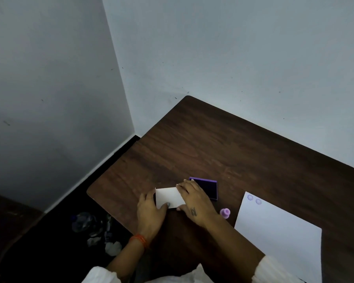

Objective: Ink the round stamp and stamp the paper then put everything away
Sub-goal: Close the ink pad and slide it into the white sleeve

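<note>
Two hands hold a small white lid (169, 197) at the near left of the dark wooden table (223, 144). The left hand (150, 209) pinches its left end, thumb on top; the right hand (194, 201) grips its right end. Just beyond the right hand lies the open purple ink pad (207, 188). The round stamp (225, 212) stands beside the right wrist, near the paper (278, 237), which bears two purple stamp marks (254, 199).
</note>
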Action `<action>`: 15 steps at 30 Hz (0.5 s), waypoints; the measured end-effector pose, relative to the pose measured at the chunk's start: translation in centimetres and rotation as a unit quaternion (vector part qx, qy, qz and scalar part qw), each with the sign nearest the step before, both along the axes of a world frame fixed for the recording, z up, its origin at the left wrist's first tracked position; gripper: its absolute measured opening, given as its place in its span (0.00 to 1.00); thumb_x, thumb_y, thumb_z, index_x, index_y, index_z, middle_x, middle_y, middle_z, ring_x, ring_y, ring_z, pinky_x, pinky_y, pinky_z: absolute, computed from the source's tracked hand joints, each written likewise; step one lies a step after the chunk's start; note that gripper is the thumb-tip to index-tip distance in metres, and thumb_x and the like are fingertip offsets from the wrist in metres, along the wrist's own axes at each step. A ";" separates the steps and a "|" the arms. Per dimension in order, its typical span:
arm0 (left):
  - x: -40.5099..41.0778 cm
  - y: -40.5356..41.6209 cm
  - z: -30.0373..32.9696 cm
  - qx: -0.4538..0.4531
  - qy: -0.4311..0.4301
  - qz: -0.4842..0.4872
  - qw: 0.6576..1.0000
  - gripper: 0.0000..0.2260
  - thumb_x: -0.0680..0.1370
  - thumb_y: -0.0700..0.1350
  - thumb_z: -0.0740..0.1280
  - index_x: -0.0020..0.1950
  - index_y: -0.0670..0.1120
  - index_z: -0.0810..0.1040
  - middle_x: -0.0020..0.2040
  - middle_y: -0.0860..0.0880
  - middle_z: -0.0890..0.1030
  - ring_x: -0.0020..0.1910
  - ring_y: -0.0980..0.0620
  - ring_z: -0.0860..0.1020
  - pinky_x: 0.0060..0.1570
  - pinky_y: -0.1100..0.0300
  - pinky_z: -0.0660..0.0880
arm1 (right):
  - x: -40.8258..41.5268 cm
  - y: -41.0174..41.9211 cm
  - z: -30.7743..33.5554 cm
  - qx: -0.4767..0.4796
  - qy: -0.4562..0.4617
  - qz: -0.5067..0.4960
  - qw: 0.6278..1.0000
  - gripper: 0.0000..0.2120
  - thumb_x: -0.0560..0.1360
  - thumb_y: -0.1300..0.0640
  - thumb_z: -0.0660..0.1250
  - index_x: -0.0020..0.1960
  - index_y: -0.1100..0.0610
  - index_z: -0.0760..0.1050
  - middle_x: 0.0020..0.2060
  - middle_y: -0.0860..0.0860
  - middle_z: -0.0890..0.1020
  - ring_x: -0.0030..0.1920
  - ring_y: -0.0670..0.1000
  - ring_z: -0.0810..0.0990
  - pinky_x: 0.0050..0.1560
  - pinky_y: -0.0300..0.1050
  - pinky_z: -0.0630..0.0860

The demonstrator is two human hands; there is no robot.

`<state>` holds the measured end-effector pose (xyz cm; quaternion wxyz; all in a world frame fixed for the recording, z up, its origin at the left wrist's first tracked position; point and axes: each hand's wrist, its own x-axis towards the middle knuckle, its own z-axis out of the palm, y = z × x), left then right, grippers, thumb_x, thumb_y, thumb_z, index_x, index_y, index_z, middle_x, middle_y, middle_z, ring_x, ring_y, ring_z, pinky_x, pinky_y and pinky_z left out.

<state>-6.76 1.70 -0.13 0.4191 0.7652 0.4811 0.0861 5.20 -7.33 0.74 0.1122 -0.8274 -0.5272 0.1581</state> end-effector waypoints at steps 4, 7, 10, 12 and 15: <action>0.7 -0.2 1.1 0.003 -0.056 0.001 0.998 0.24 0.71 0.42 0.71 0.65 0.43 0.70 0.63 0.41 0.74 0.58 0.43 0.75 0.58 0.47 0.74 | 0.6 -0.8 0.4 0.053 0.009 -0.019 0.998 0.32 0.74 0.57 0.66 0.72 0.57 0.55 0.73 0.54 0.61 0.73 0.52 0.54 0.70 0.42 0.50; 2.0 -0.4 2.0 0.001 -0.079 -0.014 0.997 0.22 0.72 0.40 0.70 0.65 0.42 0.70 0.63 0.42 0.74 0.59 0.45 0.75 0.60 0.49 0.74 | 1.5 -1.8 0.7 0.086 0.026 -0.055 0.994 0.31 0.74 0.58 0.66 0.72 0.57 0.55 0.73 0.54 0.61 0.74 0.51 0.54 0.68 0.38 0.49; 3.5 -0.8 2.8 -0.004 -0.085 -0.036 0.996 0.22 0.73 0.38 0.69 0.66 0.42 0.70 0.64 0.42 0.73 0.60 0.46 0.74 0.62 0.50 0.74 | 2.4 -3.0 1.1 0.113 0.040 -0.108 0.987 0.31 0.73 0.58 0.67 0.72 0.57 0.58 0.73 0.53 0.62 0.73 0.51 0.56 0.67 0.37 0.50; 4.5 -1.2 2.9 -0.004 -0.083 -0.050 0.995 0.21 0.73 0.37 0.68 0.66 0.43 0.70 0.64 0.42 0.73 0.60 0.46 0.74 0.62 0.52 0.73 | 2.9 -3.8 1.1 0.128 0.054 -0.145 0.980 0.31 0.72 0.58 0.69 0.71 0.57 0.60 0.72 0.53 0.64 0.72 0.51 0.58 0.66 0.36 0.51; 5.7 -1.8 3.0 -0.016 -0.058 -0.062 0.996 0.21 0.74 0.36 0.67 0.66 0.44 0.70 0.65 0.43 0.73 0.62 0.47 0.74 0.62 0.54 0.73 | 3.4 -4.8 1.1 0.134 0.090 -0.202 0.966 0.31 0.70 0.58 0.71 0.70 0.55 0.63 0.71 0.52 0.65 0.71 0.50 0.60 0.65 0.37 0.52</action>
